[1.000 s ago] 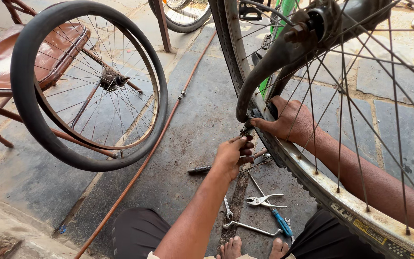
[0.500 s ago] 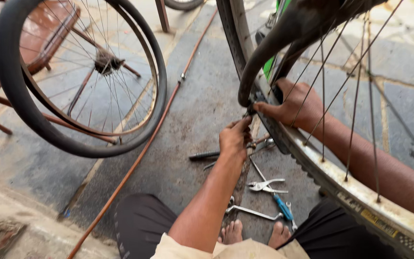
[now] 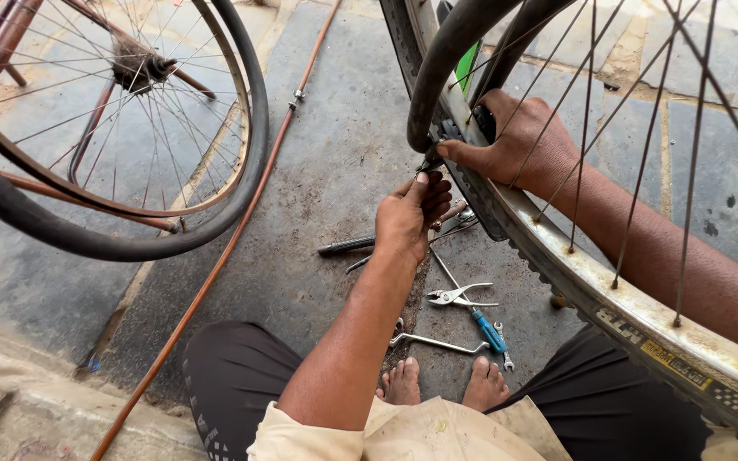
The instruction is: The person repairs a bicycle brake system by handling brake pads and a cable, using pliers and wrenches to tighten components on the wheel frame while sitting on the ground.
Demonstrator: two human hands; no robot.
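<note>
Both hands work at a bicycle wheel rim (image 3: 557, 256): right hand (image 3: 518, 141) pinches the inner tube (image 3: 437, 68), left hand (image 3: 407, 218) fingers closed at the valve.

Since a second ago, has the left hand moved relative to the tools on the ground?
Yes. The left hand has risen away from the pliers on the ground, toward the wheel rim, its fingertips now meeting the right hand at the inner tube.

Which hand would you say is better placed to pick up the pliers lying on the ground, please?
The left hand, probably: it is outside the wheel, directly above the pliers. The right hand reaches through the spokes and grips the rim.
</note>
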